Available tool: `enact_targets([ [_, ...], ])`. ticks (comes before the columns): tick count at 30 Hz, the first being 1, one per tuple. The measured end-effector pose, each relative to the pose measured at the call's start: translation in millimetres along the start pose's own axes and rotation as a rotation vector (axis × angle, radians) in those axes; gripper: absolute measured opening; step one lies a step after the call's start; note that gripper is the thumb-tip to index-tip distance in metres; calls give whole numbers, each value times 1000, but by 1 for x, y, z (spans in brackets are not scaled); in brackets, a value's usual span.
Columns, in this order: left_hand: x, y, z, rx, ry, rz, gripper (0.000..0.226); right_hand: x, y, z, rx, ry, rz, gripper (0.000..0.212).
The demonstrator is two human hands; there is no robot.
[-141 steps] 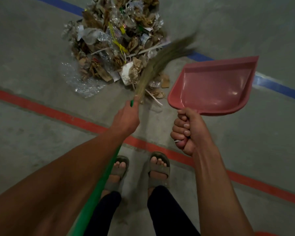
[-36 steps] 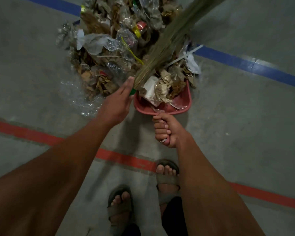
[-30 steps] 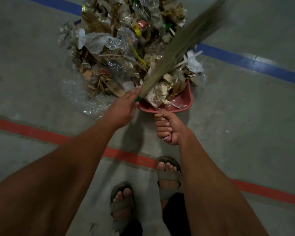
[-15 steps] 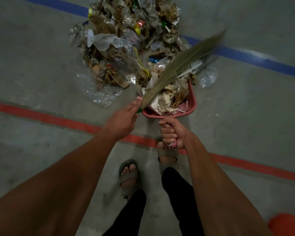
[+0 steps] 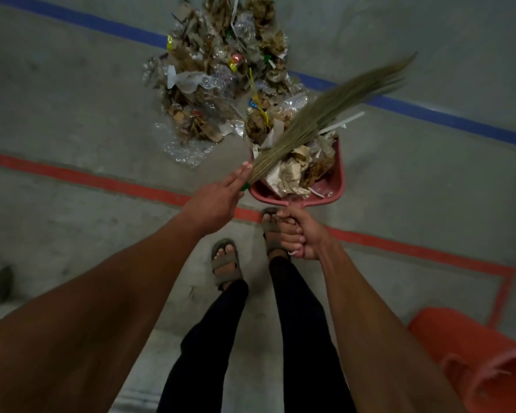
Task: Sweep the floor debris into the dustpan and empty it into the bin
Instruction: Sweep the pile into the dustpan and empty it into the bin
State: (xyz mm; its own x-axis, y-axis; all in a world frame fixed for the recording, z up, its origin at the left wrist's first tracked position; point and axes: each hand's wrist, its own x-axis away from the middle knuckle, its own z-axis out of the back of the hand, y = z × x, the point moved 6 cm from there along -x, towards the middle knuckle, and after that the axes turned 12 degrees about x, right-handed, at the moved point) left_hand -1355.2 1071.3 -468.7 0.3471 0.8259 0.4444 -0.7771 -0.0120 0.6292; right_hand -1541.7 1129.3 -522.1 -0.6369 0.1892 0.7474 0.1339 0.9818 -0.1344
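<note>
so compared to a second ago the loaded dustpan [image 5: 338, 177] has pulled back off the debris pile [image 5: 221, 84], right hand [image 5: 298, 234] fisted round its handle, left hand [image 5: 218, 201] fingers straightish along the broom [image 5: 325, 111], orange bin [image 5: 474, 362] now in view so dumping's probably next.

Grey concrete floor [image 5: 72, 108] under me, a blue line [image 5: 429, 113] and a red line [image 5: 102, 181] painted across it, debris pile [image 5: 218, 84] heaped over the blue line, my sandalled feet [image 5: 225, 263] near the red one
</note>
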Motion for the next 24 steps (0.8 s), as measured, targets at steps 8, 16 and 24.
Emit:
enact_targets([
  [8, 64, 86, 44, -66, -21, -90, 68, 106, 22, -68, -19, 41, 110, 43],
  [16, 94, 162, 42, -153, -115, -203, 68, 181, 65, -75, -152, 115, 239, 41],
  [24, 68, 231, -10, -296, -246, -333, 68, 227, 98, -23, -317, 122, 378, 38],
])
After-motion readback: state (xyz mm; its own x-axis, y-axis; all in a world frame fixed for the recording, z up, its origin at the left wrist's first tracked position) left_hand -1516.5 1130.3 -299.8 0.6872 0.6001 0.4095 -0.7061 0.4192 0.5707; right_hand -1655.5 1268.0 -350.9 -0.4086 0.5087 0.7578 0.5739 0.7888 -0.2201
